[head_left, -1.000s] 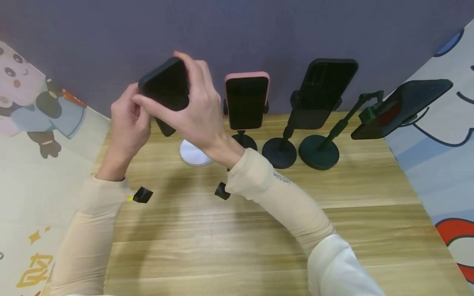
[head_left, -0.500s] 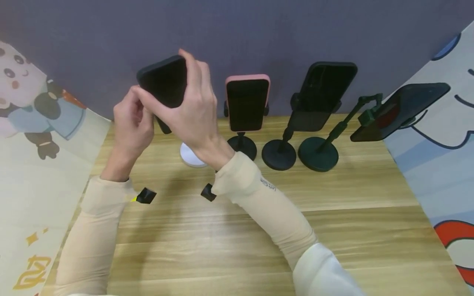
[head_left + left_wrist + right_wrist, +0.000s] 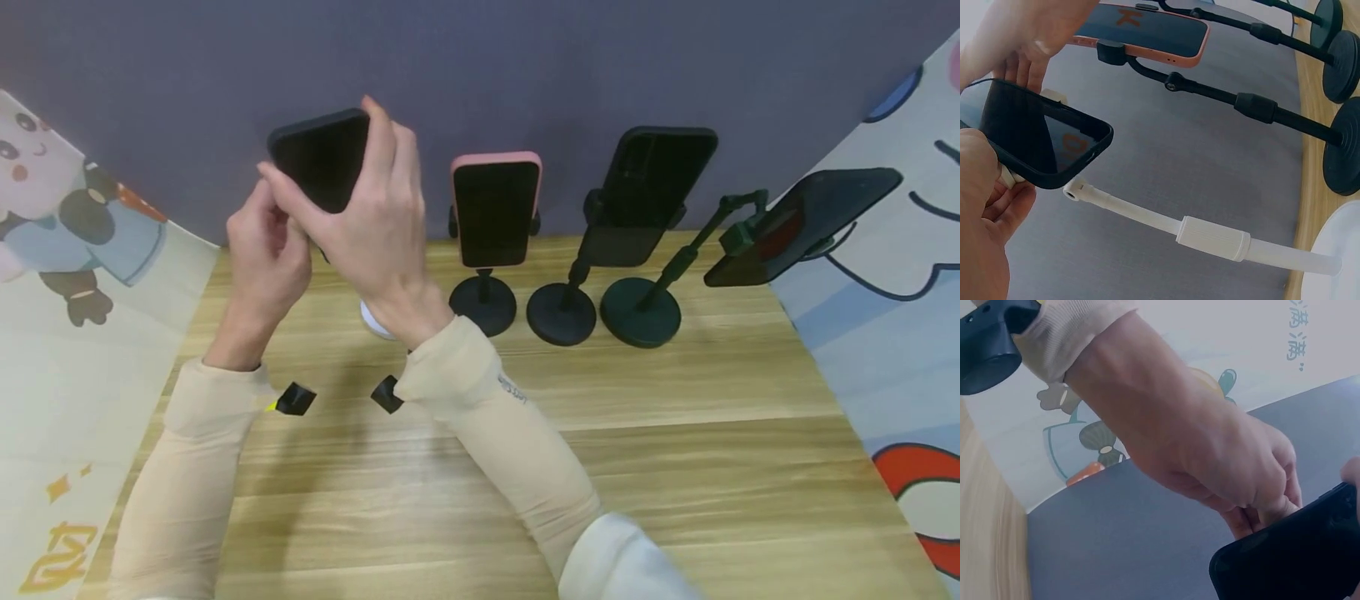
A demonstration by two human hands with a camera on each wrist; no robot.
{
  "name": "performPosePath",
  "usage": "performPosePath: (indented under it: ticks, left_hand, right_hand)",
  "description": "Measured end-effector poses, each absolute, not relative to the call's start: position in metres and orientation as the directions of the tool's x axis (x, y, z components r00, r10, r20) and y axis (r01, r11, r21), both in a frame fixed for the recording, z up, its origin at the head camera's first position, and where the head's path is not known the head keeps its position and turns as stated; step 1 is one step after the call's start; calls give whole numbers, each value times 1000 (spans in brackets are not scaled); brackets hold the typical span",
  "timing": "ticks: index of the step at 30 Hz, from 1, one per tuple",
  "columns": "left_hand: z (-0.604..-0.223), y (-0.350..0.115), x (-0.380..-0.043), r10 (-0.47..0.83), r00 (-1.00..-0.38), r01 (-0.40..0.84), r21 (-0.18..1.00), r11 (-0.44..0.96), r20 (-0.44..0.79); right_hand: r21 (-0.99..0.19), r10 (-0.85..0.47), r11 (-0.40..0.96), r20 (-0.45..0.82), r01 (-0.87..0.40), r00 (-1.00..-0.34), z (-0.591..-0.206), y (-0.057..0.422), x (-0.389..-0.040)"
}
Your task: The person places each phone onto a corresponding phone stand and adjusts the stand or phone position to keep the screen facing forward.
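A black-cased phone (image 3: 318,158) is raised at the left, with my right hand (image 3: 386,221) gripping it between thumb and fingers. My left hand (image 3: 270,258) curls at the phone's lower left edge, pinching the white clamp (image 3: 1007,177); the right wrist view shows its fingertips going behind the phone. The other end of the clamp shows across the phone in the left wrist view. This clamp tops a white phone stand (image 3: 1213,237), whose round base (image 3: 375,321) is mostly covered by my right hand in the head view.
To the right, a pink-cased phone (image 3: 497,212) sits in a black stand (image 3: 483,306). Beyond it are a dark phone (image 3: 648,196) on another black stand (image 3: 561,313) and a tilted phone (image 3: 806,225) on a dark green stand (image 3: 641,312). A grey wall (image 3: 480,67) rises behind.
My right hand has shifted left with the phone, its forearm swinging left too. The phone's top edge has turned a little more level. My left hand has stayed close to its place.
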State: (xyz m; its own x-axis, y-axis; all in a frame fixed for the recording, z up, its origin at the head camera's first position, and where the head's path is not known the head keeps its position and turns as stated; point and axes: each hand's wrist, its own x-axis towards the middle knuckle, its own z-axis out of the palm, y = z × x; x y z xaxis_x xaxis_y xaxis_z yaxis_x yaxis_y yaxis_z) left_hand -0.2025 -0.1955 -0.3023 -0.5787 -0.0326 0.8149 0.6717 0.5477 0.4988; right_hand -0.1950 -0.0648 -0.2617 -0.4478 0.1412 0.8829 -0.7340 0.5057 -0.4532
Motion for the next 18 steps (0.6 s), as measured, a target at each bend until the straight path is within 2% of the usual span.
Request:
performPosePath:
  ticks: [9,18]
  left_hand:
    - [-301,-196,-203,-27,-550,691,473,547,835]
    - [-301,-198,-203,-23,-531,679,442,586,847]
  right_hand:
    - [-436,140,563,887,-702,-439,-261,-68,-199]
    - [-437,125,554,885,-708,-448,-262,-68,-202]
